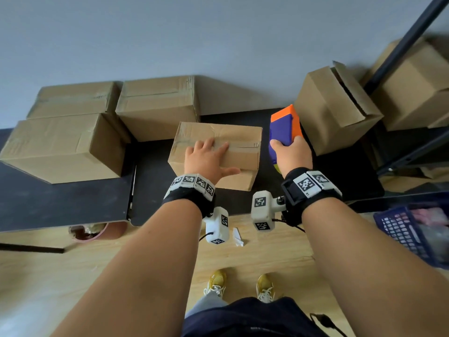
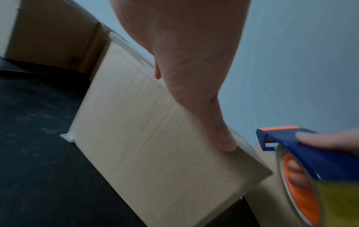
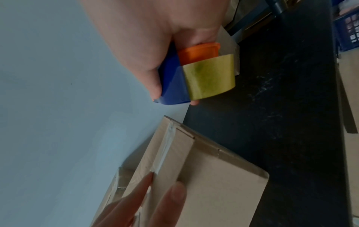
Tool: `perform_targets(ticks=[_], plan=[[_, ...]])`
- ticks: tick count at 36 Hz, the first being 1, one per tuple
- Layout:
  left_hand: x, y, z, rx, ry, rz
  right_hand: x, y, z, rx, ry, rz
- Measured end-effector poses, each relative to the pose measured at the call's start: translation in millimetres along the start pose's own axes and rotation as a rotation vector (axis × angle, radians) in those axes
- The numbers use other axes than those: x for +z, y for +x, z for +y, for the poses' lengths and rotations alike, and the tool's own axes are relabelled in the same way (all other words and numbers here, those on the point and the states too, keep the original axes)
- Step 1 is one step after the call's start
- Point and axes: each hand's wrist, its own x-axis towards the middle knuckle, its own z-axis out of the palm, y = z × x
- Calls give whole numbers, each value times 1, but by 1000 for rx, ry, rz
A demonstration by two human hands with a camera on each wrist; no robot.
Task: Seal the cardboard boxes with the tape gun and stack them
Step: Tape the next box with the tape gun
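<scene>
A small cardboard box (image 1: pixel 238 142) with clear tape along its top seam sits in the middle of the black table (image 1: pixel 73 203). My left hand (image 1: pixel 206 156) lies flat on its top, fingers spread, thumb (image 2: pixel 225 138) over the near edge. Just right of the box, my right hand (image 1: pixel 291 154) grips a blue and orange tape gun (image 1: pixel 284 127) above the table, apart from the box. The wrist views show the box (image 2: pixel 155 145) (image 3: pixel 213 176), the tape gun (image 2: pixel 320 161) (image 3: pixel 180 81) and its yellowish roll (image 3: pixel 209 79).
Three closed boxes (image 1: pixel 60 147) (image 1: pixel 158 105) (image 1: pixel 73 98) stand at the back left. A box with open flaps (image 1: pixel 335 110) sits right of the tape gun, another box (image 1: pixel 418 88) behind a dark shelf post (image 1: pixel 401 45). A blue crate (image 1: pixel 413 234) is on the floor at right.
</scene>
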Motion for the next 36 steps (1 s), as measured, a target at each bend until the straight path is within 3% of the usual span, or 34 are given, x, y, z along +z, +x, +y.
perform_targets(ticks=[7,12,16,19,28,33,36], plan=[[-7,1,51,-144,-27,30,-23,7,10,-14,10,-4],[-3,14,69,-14,-87,89,-40,15,18,-36,16,-44],[4,27,80,120,-190,-68,-46,18,23,-50,26,-91],[13,29,83,121,-204,-106,-50,20,27,-65,19,-114],[6,35,104,70,-124,1,-56,26,33,-40,45,-155],[9,43,106,91,-147,-43,-59,28,35,14,70,-186],[9,45,106,89,-110,25,-64,28,33,45,96,-196]])
